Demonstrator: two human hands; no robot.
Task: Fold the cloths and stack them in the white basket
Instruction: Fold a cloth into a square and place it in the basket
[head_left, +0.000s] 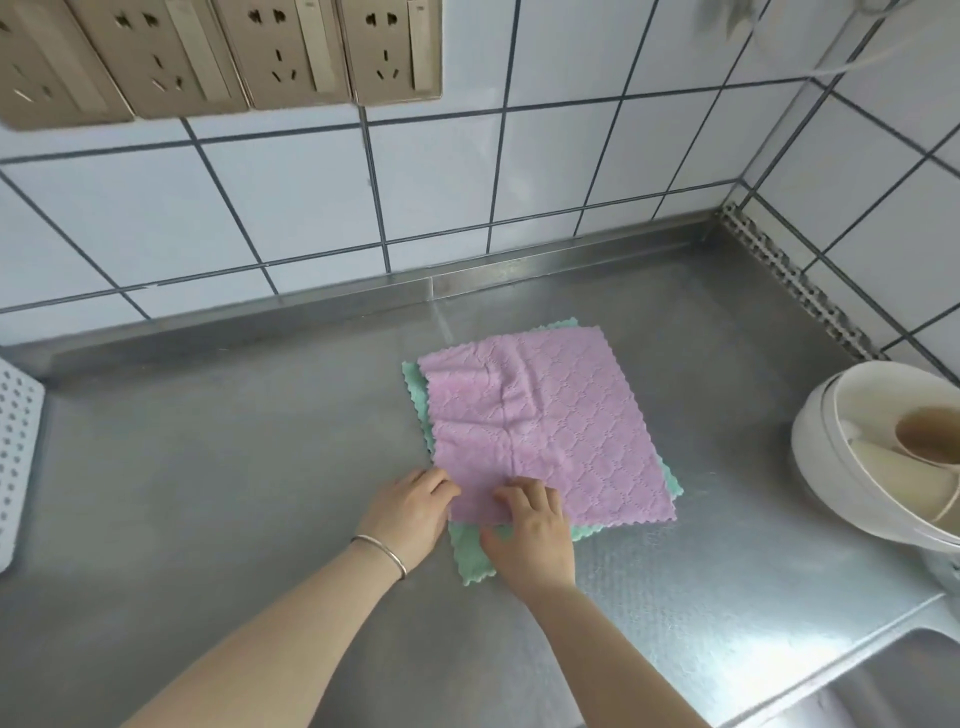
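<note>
From the head view, the left hand (415, 512) is pinching the near left corner of the pink cloth (545, 426), fingers curled on its edge. The right hand (530, 535) is gripping the same near edge just beside it, fingertips bent over the fabric. The pink cloth is lying flat on a green cloth (470, 556), which is peeking out beneath both hands. The steel counter (234, 493) is carrying both. The white basket (18, 457) is sitting well apart at the left edge; a white bowl (852, 457) is standing to the right.

Steel counter (260, 519) bears green cloth (470, 558), white basket (15, 447), bowl (852, 467).
</note>
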